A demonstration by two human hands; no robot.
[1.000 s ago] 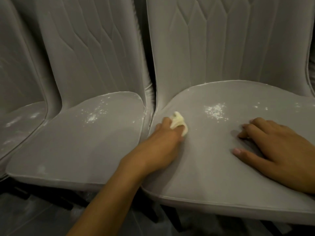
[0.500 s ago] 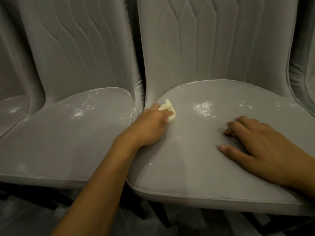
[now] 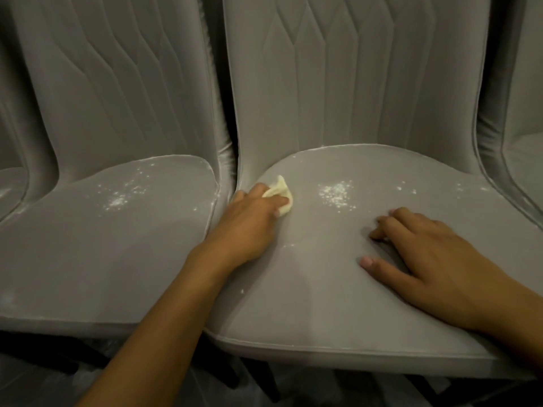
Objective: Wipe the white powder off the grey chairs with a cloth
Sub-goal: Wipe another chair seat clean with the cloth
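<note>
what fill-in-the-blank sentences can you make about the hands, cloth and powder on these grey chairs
1. The left hand grips a crumpled pale yellow ____.
2. The right hand rests on the ____ of the right-hand grey upholstered chair.
3. The white powder patch on that chair lies to the ____ of the cloth.
4. The neighbouring grey chair, also speckled with powder, stands to the ____ of it.

Missing words: cloth; seat; right; left

On the right chair [image 3: 323, 304], beside the left chair [image 3: 102, 259], the left hand [image 3: 249, 221] holds the cloth [image 3: 283, 192] at its back left; powder [image 3: 336, 193] lies to the cloth's right; the right hand [image 3: 435, 259] rests front right. Perhaps another seat [image 3: 11, 183] lies far left.
</note>
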